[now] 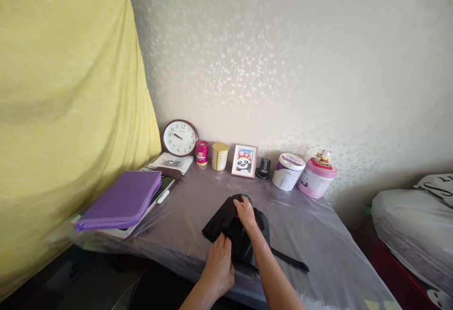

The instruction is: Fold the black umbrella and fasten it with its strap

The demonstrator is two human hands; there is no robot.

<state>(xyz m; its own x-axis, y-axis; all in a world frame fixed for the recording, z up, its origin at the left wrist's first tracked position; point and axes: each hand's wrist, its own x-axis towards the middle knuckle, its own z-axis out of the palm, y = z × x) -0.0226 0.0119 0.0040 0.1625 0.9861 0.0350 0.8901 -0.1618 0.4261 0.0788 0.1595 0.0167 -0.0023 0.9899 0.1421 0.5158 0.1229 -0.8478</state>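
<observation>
Right hand pinches limp black cloth bundle at twelve o'clock, perhaps steadying it; half-bent left hand at seven, hold unclear.

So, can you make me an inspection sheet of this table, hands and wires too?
Surface: plastic-covered table
Job's things: black fabric item with a strap
Clutter: includes purple folder, clock, pink tin, yellow tin, picture frame, white tub, pink tub
Hands: left hand and right hand both touch the black fabric item; grip unclear
Cables: thin pale line low at left, perhaps a cord
Surroundings: yellow curtain left, patterned wall behind, plastic-wrapped bundle right
</observation>
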